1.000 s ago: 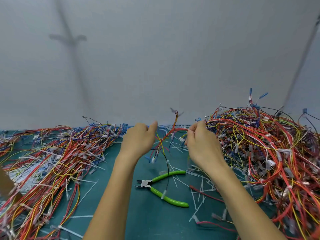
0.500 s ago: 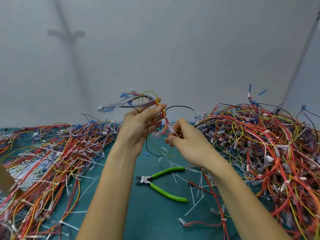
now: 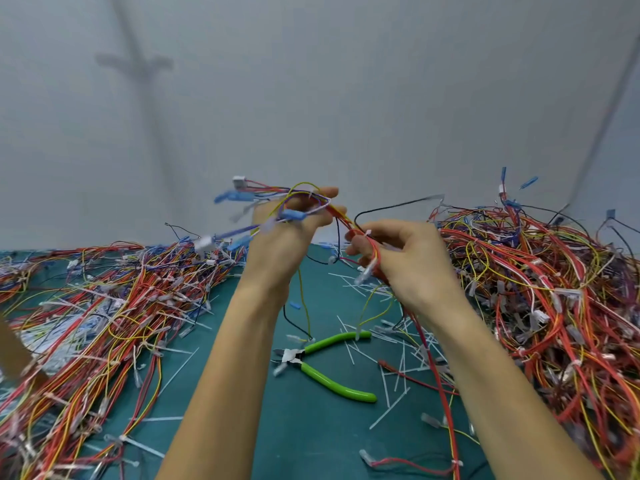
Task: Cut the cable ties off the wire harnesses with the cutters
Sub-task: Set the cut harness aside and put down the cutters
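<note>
Grips harness (image 3: 292,215) mid-frame with left hand (image 3: 280,244) curled round its looped wires; pinches its red strands with right hand (image 3: 412,265). Leaves cutters (image 3: 332,382) lying untouched on worktop (image 3: 294,438), lower centre, handles spread.

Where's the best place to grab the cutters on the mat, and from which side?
Probably by the green handles, from above on the right. The cutters lie flat on the mat, head pointing left, handles splayed open toward the right, so a hand can close both together. The right hand is nearer but grips the harness now.
</note>
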